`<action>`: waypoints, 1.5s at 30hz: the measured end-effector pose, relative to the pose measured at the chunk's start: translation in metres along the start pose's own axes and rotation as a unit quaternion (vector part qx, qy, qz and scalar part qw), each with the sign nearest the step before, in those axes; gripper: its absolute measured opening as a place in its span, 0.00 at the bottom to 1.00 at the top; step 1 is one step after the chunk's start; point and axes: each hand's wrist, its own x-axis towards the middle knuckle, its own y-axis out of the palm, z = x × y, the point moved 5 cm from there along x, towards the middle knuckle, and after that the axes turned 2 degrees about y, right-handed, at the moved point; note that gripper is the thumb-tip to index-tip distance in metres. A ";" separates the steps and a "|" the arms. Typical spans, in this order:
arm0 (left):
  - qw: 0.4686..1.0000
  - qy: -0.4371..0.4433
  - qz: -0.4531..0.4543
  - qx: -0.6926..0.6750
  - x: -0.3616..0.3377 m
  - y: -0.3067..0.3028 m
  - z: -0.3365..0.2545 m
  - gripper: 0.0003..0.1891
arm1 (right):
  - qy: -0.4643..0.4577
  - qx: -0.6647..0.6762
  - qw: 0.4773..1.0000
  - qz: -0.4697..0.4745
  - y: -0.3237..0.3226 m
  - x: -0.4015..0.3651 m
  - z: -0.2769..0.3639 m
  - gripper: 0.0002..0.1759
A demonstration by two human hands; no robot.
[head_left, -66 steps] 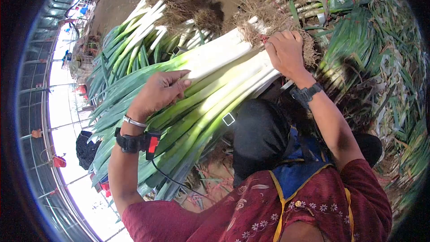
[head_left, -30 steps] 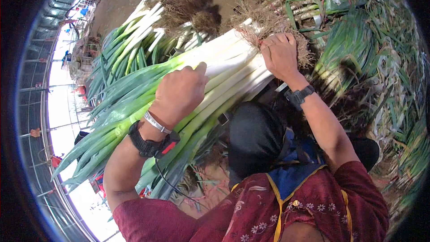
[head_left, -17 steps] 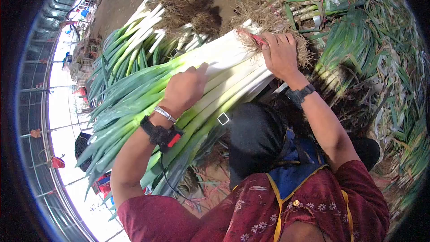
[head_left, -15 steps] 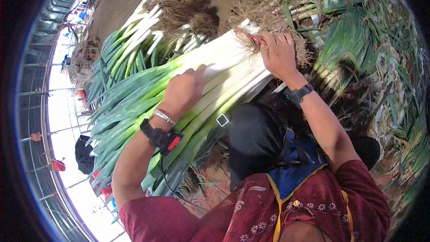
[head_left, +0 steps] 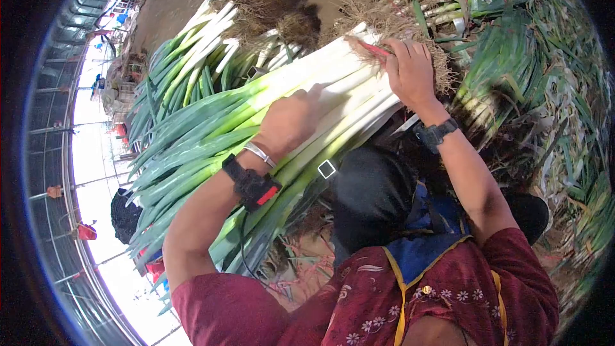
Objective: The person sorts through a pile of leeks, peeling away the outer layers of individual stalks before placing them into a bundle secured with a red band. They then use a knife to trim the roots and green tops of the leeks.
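Observation:
A thick bundle of long green onions [head_left: 327, 74] lies slantwise in front of me, green leaves to the lower left and roots to the upper right. At the root end, my right hand [head_left: 412, 72] is wrapped over the white stalks, with a red tie [head_left: 373, 48] beside its fingers. My left hand [head_left: 291, 120] rests on the middle of the bundle, where white turns to green. Its fingers are curled and pressed together against the stalks; whatever they hold is hidden beneath the hand.
A second pile of green onions [head_left: 198, 57] lies behind, with brown roots [head_left: 266, 16] on the soil. More onions [head_left: 503, 57] and leaf scraps [head_left: 560, 115] heap up at the right. My dark-clad knee [head_left: 371, 195] is just below the bundle. A greenhouse wall [head_left: 54, 154] curves along the left.
My left hand has moved up and right along the stalks, toward the root end. My right hand stays at the roots; the whole view has shifted slightly.

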 end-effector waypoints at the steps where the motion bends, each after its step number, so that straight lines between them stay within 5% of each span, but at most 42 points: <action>1: 1.000 0.000 -0.010 -0.002 0.005 0.000 -0.003 0.21 | 0.007 -0.005 1.000 -0.001 -0.002 0.001 -0.002 0.18; 10: 0.998 0.040 -0.038 -0.017 0.048 0.006 -0.031 0.19 | -0.015 0.023 0.998 -0.052 -0.005 0.004 0.001 0.17; 15: 0.989 0.051 -0.113 -0.085 0.026 -0.013 -0.009 0.26 | -0.026 0.008 0.999 -0.031 -0.010 0.004 0.004 0.15; 22: 0.990 -0.141 -0.003 0.022 -0.083 -0.052 0.059 0.40 | -0.038 0.016 0.999 0.015 -0.012 0.004 0.015 0.14; 31: 0.997 -0.069 -0.031 -0.001 -0.105 -0.066 0.051 0.38 | -0.169 0.097 0.975 0.102 -0.009 0.005 0.070 0.21; 37: 0.981 0.007 -0.120 0.154 -0.111 -0.063 0.034 0.32 | -0.158 0.160 0.965 0.133 0.008 0.005 0.108 0.22; 45: 0.998 0.019 -0.016 0.061 -0.097 -0.069 0.061 0.29 | -0.135 0.189 0.952 0.199 0.030 0.014 0.130 0.22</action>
